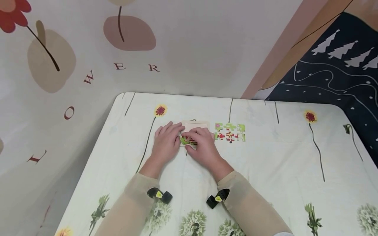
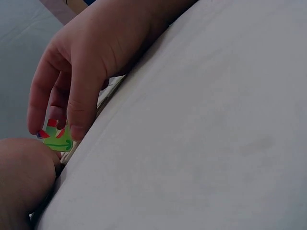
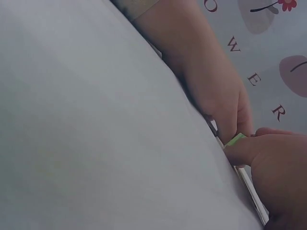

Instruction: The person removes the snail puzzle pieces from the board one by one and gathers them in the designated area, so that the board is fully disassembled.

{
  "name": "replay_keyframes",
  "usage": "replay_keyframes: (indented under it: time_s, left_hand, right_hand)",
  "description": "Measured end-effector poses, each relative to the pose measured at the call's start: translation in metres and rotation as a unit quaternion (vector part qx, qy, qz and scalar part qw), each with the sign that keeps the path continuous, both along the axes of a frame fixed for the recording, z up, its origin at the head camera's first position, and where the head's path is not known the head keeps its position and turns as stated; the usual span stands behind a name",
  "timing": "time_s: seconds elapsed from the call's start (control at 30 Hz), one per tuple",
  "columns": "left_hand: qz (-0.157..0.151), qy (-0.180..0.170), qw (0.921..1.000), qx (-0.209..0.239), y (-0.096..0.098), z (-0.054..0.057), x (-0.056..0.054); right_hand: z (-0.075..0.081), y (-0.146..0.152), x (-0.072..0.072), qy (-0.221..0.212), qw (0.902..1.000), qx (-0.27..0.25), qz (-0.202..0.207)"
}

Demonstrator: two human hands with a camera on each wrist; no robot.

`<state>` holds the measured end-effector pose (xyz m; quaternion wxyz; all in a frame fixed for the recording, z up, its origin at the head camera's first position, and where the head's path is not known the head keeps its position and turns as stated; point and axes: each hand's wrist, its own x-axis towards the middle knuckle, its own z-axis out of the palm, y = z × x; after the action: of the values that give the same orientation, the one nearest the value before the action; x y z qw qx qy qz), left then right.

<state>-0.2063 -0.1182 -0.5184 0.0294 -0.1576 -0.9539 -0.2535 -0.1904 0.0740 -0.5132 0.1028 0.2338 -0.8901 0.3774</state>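
Observation:
A small wooden puzzle board lies flat on the table, largely covered by both hands in the head view. Along its left side rests my left hand, fingers fairly straight and the fingertips at the board. My right hand is over the board's lower part. Between its thumb and fingers it pinches a green and red puzzle piece, most visible in the left wrist view. Green and red colour shows between the hands; how the pieces there sit is partly hidden.
To the right of the board, several loose puzzle pieces lie in two rows, green above and red-and-green below. The flower-patterned tablecloth spreads around them. Behind the table's far edge hangs a printed curtain.

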Motion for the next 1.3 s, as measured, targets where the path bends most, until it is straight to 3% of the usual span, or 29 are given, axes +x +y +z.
replay_keyframes:
  time_s: [0.37,0.6,0.97,1.3]
  left_hand:
    - [0.000,0.006,1.0000,-0.001,-0.001,0.000,0.001]
    - [0.006,-0.008,0.9999,0.002,-0.005,-0.001,0.006]
    - [0.004,0.002,0.9999,0.010,0.000,0.003,0.004]
    - [0.005,-0.002,0.9999,0.009,0.000,0.000,0.002]
  right_hand:
    - [-0.002,0.001,0.003,0.035,0.9991,0.015,-0.018]
    - [-0.005,0.015,0.015,0.017,0.9993,0.002,-0.033]
    - [-0.002,0.061,0.028,-0.012,0.9958,-0.015,-0.089]
    - [0.002,0.093,0.047,-0.032,0.9927,0.010,-0.116]
